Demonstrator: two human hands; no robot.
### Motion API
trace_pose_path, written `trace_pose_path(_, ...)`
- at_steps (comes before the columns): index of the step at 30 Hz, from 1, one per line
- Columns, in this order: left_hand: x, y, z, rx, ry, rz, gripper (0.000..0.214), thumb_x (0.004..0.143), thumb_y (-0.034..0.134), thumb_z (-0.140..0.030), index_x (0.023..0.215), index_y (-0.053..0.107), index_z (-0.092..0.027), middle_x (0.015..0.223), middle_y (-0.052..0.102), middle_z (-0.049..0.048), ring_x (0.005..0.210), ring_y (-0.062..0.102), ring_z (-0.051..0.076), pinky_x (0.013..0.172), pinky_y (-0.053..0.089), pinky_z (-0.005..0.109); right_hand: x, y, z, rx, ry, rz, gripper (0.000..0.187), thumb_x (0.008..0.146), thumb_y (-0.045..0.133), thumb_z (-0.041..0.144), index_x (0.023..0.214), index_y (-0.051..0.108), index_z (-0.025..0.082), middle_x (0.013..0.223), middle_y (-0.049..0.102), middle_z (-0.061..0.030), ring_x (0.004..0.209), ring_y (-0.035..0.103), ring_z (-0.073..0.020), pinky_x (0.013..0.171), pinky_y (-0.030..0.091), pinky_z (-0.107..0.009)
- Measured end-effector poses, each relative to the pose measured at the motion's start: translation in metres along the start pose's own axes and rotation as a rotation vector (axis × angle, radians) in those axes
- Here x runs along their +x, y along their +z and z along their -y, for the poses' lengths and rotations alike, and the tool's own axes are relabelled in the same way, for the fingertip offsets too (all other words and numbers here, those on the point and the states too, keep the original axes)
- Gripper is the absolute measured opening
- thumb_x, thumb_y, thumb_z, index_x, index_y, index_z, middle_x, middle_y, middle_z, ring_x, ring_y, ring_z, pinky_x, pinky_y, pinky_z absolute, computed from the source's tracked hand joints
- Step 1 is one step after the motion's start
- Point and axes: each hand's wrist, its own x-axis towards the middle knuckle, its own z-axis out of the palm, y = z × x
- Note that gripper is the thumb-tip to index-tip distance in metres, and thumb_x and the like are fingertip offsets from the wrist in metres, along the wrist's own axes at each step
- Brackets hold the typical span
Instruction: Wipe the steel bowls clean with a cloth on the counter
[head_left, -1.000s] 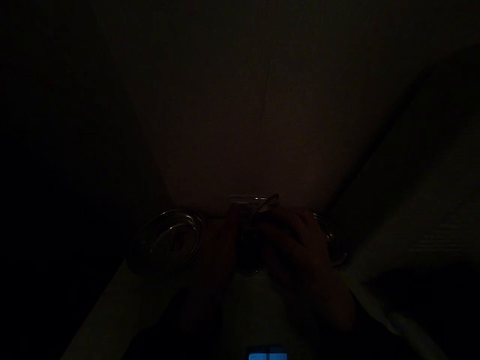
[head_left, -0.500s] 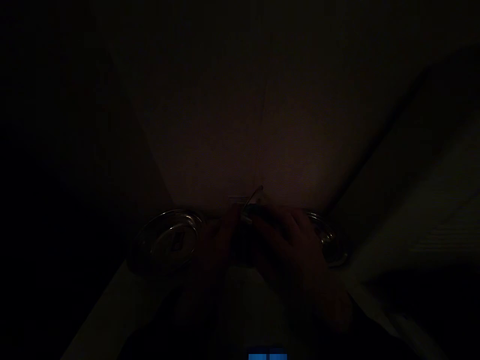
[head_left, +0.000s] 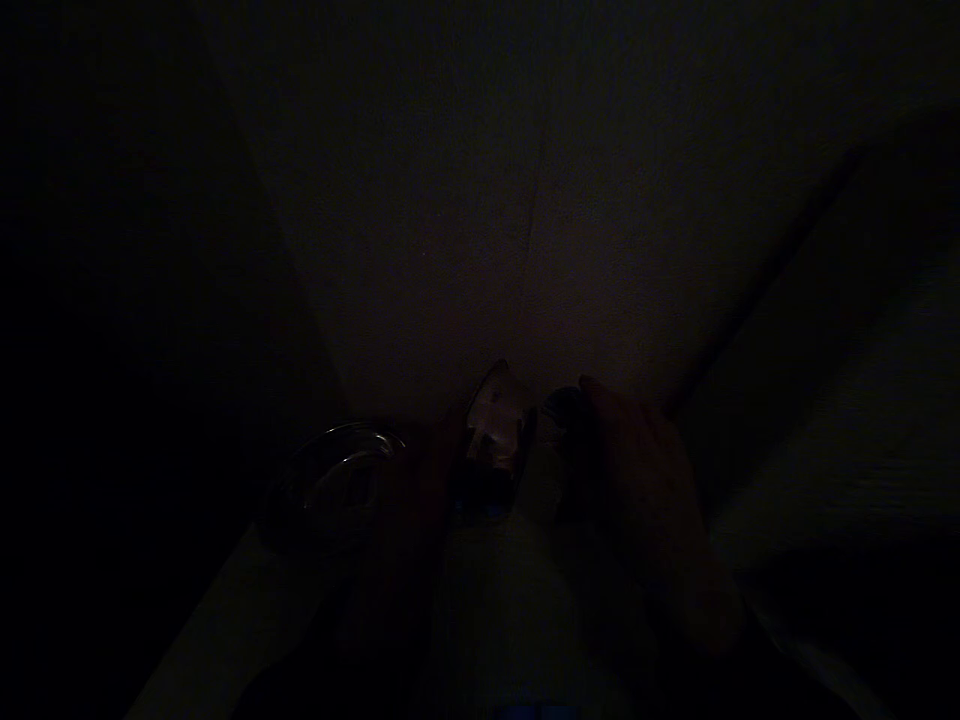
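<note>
The view is very dark and outlines are faint. My left hand (head_left: pixel 420 475) is closed at the side of a small object with a shiny, reflective face (head_left: pixel 496 420) and a dark lower part. My right hand (head_left: pixel 652 470) curls around a dark piece with a rounded top (head_left: pixel 568 425), a short gap to the right of the shiny object. What exactly either item is cannot be made out. Left of my left hand stands a round metal dish (head_left: pixel 330 470) with a bright rim; its contents are lost in the dark.
A pale surface (head_left: pixel 202 620) runs along the lower left below the dish. Behind the hands rises a broad, dim panel (head_left: pixel 450 250) with a thin vertical line on it. A dark slanting edge (head_left: pixel 772 265) crosses the right side.
My right hand has moved right with the dark piece, away from the shiny object at my left hand. The right-hand metal dish no longer shows. The picture is darker.
</note>
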Motion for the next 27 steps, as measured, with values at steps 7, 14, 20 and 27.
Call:
trace_pose_path(7, -0.003, 0.004, -0.003, -0.041, -0.019, 0.038, 0.023, 0.072, 0.056, -0.038, 0.059, 0.065, -0.022, 0.063, 0.068, 0.0027, 0.066, 0.065, 0.020, 0.054, 0.046, 0.026, 0.001, 0.001, 0.023, 0.371, -0.049, 0.060, 0.051, 0.079, 0.052, 0.012, 0.129, 0.040, 0.016, 0.125, 0.053, -0.0157, 0.108, 0.051, -0.0288, 0.085, 0.047, -0.046)
trace_pose_path(14, 0.005, 0.001, 0.001, -0.060, -0.117, 0.000, 0.031, 0.067, 0.061, -0.050, 0.069, 0.068, -0.020, 0.072, 0.071, 0.0066, 0.070, 0.066, 0.023, 0.056, 0.048, 0.031, 0.001, -0.010, 0.023, 0.739, 0.038, 0.117, 0.068, 0.081, 0.056, 0.020, 0.140, 0.024, 0.020, 0.141, 0.039, -0.0148, 0.127, 0.041, -0.0267, 0.100, 0.042, -0.047)
trace_pose_path(20, 0.003, 0.003, -0.001, -0.122, -0.058, 0.047, 0.035, 0.071, 0.056, -0.053, 0.073, 0.068, -0.020, 0.077, 0.072, 0.0070, 0.075, 0.067, 0.022, 0.059, 0.050, 0.029, 0.000, -0.001, 0.024, 0.497, -0.064, 0.107, 0.049, 0.088, 0.047, 0.019, 0.136, 0.038, 0.021, 0.151, 0.016, -0.0171, 0.135, 0.026, -0.0318, 0.098, 0.041, -0.051)
trace_pose_path(27, 0.010, -0.001, 0.012, -0.074, 0.041, -0.026, 0.037, 0.075, 0.054, -0.051, 0.083, 0.069, -0.018, 0.076, 0.071, 0.0072, 0.075, 0.067, 0.024, 0.057, 0.050, 0.032, -0.001, -0.001, 0.020, 0.421, 0.072, 0.005, 0.043, 0.088, 0.049, 0.019, 0.130, 0.041, 0.017, 0.117, 0.057, -0.0134, 0.106, 0.056, -0.0223, 0.085, 0.052, -0.037)
